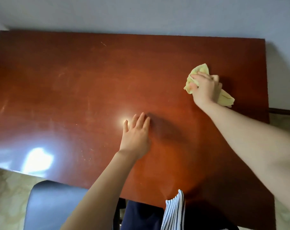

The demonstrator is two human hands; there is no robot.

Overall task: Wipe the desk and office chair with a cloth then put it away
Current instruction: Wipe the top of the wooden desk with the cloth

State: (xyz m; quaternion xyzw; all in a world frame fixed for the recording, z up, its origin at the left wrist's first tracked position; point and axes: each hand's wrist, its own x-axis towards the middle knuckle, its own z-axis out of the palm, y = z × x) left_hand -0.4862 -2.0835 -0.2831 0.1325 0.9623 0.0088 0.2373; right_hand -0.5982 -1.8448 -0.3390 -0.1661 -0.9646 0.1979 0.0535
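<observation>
Nearest, bottom edge: striped garment (174, 211) and dark blue fabric (141, 216) on the person, hanging at the desk's front edge. Dark chair (58, 205) bottom left, part tucked under the desk, partly hidden by the left forearm.

Left hand (136, 135) flat on the desk (74, 80) near centre, fingers straight and slightly spread, holding nothing. Bright light spot just beside its fingertips, bigger glare patch at the front left of the top.

Right hand (205, 88) further out, toward the right side of the desk, fingers curled round a bunched yellow cloth (199, 69). Cloth pressed on the desktop, ends sticking out past the fingers and below the wrist.

Desk top is glossy reddish-brown wood with faint scuffs and smears on the left half. Far edge sits against a pale wall (141, 14). Light patterned floor (8, 196) visible left and right; dark skirting strip at right.
</observation>
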